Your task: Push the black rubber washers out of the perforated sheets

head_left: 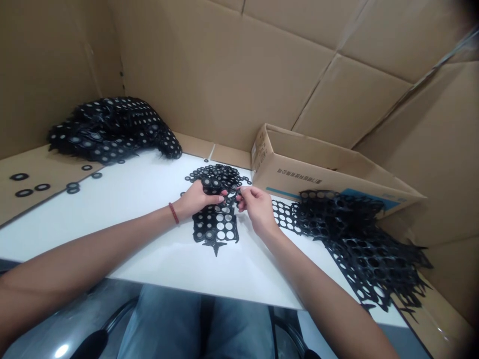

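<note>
Between the two hands, at the middle of the white table (149, 259), lies a black punched rubber sheet (216, 227). The left hand (196, 199) presses its upper edge flat, fingers closed down on it. The right hand (256, 207) pinches a small black ring (236, 193) between thumb and forefinger, just at the sheet's top right corner.

Judged progress: partly done. Most holes nearest the wrists are empty and show white; several toward the fingertips appear to hold rings yet. Just beyond the grip sits a pile of loose rings (217, 174). Right of the right hand lies a heap of emptied webs (359, 239), against a cardboard box (318, 169). Well left of the left hand rests a stack of full sheets (112, 127), so much apparently remains.

The sheet is thin, limp, with ragged tabs at the near edge.
</note>
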`<move>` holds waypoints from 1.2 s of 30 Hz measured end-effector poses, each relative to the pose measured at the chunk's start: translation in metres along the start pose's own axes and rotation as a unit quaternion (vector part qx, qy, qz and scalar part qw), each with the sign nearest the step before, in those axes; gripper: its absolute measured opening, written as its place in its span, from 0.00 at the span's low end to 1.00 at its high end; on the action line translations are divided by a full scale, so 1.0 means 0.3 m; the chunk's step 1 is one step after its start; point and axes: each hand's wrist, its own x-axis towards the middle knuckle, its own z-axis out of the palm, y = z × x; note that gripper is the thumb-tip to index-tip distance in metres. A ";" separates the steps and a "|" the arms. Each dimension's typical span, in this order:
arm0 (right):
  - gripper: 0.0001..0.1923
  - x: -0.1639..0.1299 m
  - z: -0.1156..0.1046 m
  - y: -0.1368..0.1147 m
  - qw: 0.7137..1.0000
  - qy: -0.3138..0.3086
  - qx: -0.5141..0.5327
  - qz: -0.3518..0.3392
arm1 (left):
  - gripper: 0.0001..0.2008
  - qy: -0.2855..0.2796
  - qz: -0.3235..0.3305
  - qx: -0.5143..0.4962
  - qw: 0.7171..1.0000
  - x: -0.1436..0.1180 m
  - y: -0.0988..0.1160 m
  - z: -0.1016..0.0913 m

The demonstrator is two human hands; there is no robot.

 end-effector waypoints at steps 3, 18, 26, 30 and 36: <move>0.13 0.030 -0.023 0.014 0.998 0.063 -0.004 -0.019 | 0.11 -0.009 -0.015 -0.048 0.999 -0.002 -0.005 0.000; 0.10 -0.047 0.010 -0.033 0.969 -0.038 -0.176 -0.169 | 0.14 -0.083 0.013 0.034 0.996 -0.025 0.000 0.028; 0.16 0.027 0.007 0.007 0.995 0.064 -0.060 -0.037 | 0.12 -0.051 -0.018 0.020 0.998 -0.025 -0.004 0.035; 0.18 0.069 -0.054 0.032 0.991 0.117 -0.066 -0.023 | 0.11 -0.052 -0.005 0.026 0.998 -0.039 0.021 0.026; 0.13 0.034 -0.075 0.007 0.983 0.069 -0.149 -0.077 | 0.12 0.015 0.013 0.125 0.992 -0.047 0.043 0.032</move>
